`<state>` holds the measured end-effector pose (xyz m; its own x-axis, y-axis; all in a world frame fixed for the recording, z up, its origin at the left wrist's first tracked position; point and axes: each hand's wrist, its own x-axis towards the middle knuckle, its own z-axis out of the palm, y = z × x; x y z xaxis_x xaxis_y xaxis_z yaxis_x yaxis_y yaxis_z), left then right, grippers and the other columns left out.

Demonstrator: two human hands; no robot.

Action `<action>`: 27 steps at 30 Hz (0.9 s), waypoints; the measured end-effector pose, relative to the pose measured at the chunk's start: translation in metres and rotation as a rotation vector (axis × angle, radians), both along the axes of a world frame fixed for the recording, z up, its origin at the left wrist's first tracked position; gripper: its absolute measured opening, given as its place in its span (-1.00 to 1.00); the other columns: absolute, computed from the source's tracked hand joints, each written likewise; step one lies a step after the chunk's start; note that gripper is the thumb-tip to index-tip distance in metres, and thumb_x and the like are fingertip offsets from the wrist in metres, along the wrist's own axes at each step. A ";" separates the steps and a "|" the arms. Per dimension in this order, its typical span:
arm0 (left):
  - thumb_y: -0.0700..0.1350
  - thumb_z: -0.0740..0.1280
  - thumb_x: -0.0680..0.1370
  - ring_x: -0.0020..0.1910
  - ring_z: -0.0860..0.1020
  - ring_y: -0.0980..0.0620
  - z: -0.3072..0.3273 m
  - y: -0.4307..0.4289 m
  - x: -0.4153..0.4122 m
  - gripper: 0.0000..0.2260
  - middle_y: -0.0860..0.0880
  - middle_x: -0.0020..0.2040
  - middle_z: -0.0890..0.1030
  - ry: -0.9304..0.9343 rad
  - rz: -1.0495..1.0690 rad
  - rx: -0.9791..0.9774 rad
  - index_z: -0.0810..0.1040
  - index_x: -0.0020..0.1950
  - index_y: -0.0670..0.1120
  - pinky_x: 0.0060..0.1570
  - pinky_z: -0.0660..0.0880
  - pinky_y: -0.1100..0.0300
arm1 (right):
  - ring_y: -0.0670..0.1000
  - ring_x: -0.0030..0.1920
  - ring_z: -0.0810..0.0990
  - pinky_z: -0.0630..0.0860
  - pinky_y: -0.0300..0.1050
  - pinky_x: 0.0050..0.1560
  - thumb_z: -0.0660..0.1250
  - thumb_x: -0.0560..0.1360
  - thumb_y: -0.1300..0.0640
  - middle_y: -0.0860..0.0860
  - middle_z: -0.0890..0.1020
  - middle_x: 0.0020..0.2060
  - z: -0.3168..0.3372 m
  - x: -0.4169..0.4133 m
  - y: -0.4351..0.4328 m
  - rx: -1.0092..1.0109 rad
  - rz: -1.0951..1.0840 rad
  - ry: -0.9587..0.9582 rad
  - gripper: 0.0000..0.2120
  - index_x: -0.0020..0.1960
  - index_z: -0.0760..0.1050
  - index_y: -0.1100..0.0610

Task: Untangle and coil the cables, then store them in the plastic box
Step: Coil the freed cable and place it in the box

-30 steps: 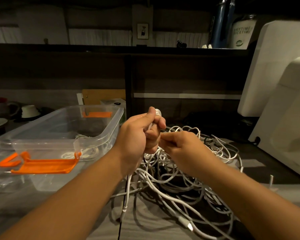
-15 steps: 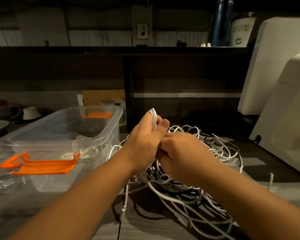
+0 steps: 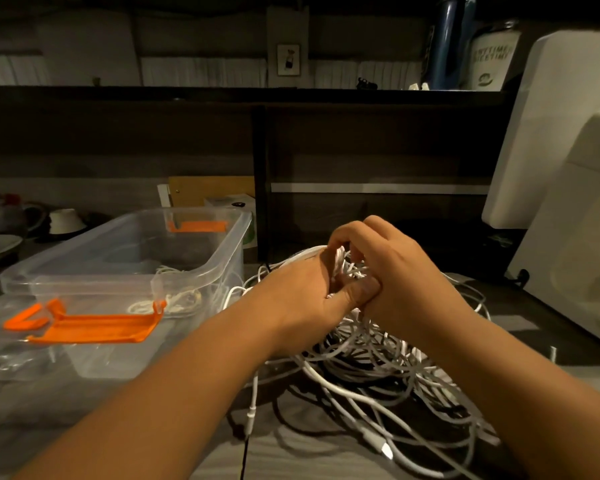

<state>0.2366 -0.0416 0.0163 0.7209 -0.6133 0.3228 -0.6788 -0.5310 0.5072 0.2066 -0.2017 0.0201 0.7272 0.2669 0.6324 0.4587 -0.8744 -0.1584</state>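
A tangled heap of white cables [image 3: 378, 368] lies on the grey table in front of me. My left hand [image 3: 302, 292] grips a small bundle of white cable loops [image 3: 342, 268] above the heap. My right hand [image 3: 395, 271] curls over the same bundle from the right, its fingers hooked around the loops, and it touches my left thumb. To the left stands the clear plastic box [image 3: 201, 268] with orange clasps; one coiled white cable [image 3: 167, 303] lies inside it.
A clear lid with an orange latch [image 3: 90, 327] rests against the box's front. White panels [image 3: 561, 168] lean at the right. A dark shelf unit [image 3: 260, 168] rises behind the table. Dishes [image 3: 63, 220] sit at the far left.
Both hands have sunk lower toward the heap. My right hand has come up over the bundle and wrapped its fingers around the loops held by my left hand.
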 end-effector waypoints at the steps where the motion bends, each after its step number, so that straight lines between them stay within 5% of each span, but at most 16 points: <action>1: 0.45 0.04 0.46 -0.03 0.52 0.21 0.001 -0.001 -0.001 -0.66 0.22 -0.07 0.49 0.001 -0.006 0.013 0.34 0.03 0.28 0.00 0.48 0.13 | 0.00 -0.05 0.54 0.60 -0.03 -0.09 0.52 0.43 0.19 -0.04 0.47 0.07 0.001 0.000 -0.001 -0.009 -0.002 0.010 -0.54 0.27 0.48 0.01; 7: 0.50 0.06 0.41 0.04 0.55 0.17 0.002 0.003 -0.002 -0.36 0.15 0.10 0.57 0.018 0.050 0.064 0.42 0.27 0.10 0.08 0.54 0.05 | -0.13 -0.06 0.50 0.55 -0.14 -0.11 0.51 0.46 0.12 -0.18 0.45 -0.03 0.004 0.002 -0.005 -0.042 -0.019 0.020 -0.53 0.33 0.49 -0.05; 11: 0.46 0.15 0.47 0.01 0.56 0.10 0.003 0.010 0.001 -0.53 0.09 0.06 0.57 -0.027 0.095 0.022 0.39 0.07 0.10 -0.02 0.55 0.01 | -0.10 -0.30 0.51 0.47 -0.08 -0.31 0.30 0.51 -0.20 -0.20 0.47 -0.33 0.003 0.005 -0.008 0.023 -0.223 0.004 -0.77 0.07 0.48 -0.10; 13: 0.42 0.21 0.51 -0.08 0.57 0.08 0.004 0.012 0.001 -0.59 0.07 -0.05 0.56 -0.035 0.103 0.001 0.38 -0.01 0.09 -0.08 0.58 -0.05 | -0.09 -0.34 0.52 0.49 -0.03 -0.34 0.22 0.49 -0.26 -0.13 0.53 -0.38 0.005 0.007 -0.008 0.137 -0.214 0.013 -0.69 -0.06 0.51 -0.04; 18: 0.31 0.14 0.60 -0.16 0.46 0.14 0.000 0.008 0.000 -0.61 0.06 -0.09 0.49 0.017 0.070 -0.151 0.38 0.01 -0.01 -0.08 0.47 0.03 | 0.01 -0.33 0.57 0.56 0.18 -0.26 0.37 0.57 0.00 -0.07 0.62 -0.34 0.003 0.004 -0.006 0.236 -0.047 0.178 -0.85 -0.17 0.59 -0.01; 21: 0.25 0.05 0.64 -0.10 0.35 0.34 0.004 0.007 -0.002 -0.77 0.27 -0.02 0.39 0.070 0.097 -0.316 0.38 0.03 0.17 0.06 0.32 0.17 | -0.04 -0.31 0.57 0.53 0.05 -0.26 0.37 0.57 -0.08 -0.10 0.59 -0.35 0.000 0.006 -0.007 0.144 -0.074 0.288 -0.77 -0.21 0.57 -0.02; 24: 0.09 0.07 0.70 -0.28 0.40 0.30 0.006 0.006 -0.003 -0.72 0.28 -0.27 0.47 0.015 0.070 -0.417 0.42 -0.13 0.08 -0.19 0.32 0.35 | -0.09 0.00 0.49 0.43 -0.19 -0.10 0.38 0.55 -0.02 -0.19 0.56 -0.09 -0.001 0.008 -0.006 0.020 -0.162 0.187 -0.93 0.02 0.57 -0.09; 27: 0.06 0.08 0.72 -0.37 0.36 0.19 0.003 0.007 -0.002 -0.64 0.16 -0.39 0.41 0.054 0.023 -0.459 0.40 -0.26 0.07 -0.26 0.32 0.25 | -0.18 0.21 0.40 0.44 -0.13 0.22 0.42 0.49 0.06 -0.25 0.48 0.16 -0.001 0.008 -0.008 0.219 -0.054 0.130 -0.54 0.35 0.44 -0.18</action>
<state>0.2346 -0.0350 0.0197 0.7556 -0.3992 0.5193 -0.6360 -0.2573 0.7275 0.2149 -0.2093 0.0196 0.8153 0.0926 0.5716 0.3762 -0.8351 -0.4013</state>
